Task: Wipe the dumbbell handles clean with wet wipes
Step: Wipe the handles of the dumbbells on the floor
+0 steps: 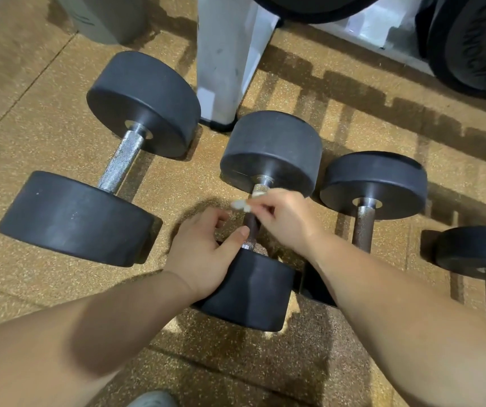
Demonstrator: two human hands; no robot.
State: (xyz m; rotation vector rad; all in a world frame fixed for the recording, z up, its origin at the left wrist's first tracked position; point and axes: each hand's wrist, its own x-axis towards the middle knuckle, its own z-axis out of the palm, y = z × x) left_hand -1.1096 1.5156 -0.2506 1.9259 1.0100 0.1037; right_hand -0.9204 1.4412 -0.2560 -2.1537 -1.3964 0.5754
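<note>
The speckled tan rubber floor [45, 283] carries four black round-headed dumbbells, lying roughly side by side. A white rack post [227, 54] stands on it at the far side.

The biggest dumbbell [121, 160] lies at the left, well apart from both hands, its knurled steel bar bare. The middle dumbbell [271, 154] is the one in hand. Its near head [250, 292] sits under the left wrist, and its dark handle [252, 226] runs between the two hands. To its right lies a third dumbbell [374, 183] with a brown, rusty-looking bar, its near end hidden behind the right forearm. A fourth dumbbell [482, 254] is cut off by the right edge.

The right grip [280, 221] pinches one white wet wipe [239, 204] between thumb and curled fingers. The wipe sits at the far end of the middle handle, just below the far head and touching the bar.

The left grip [200, 254] lies on the near head with its thumb against the handle's lower end. Its fingers curl just left of the bar and are blurred, so I cannot tell whether they clasp it.
</note>
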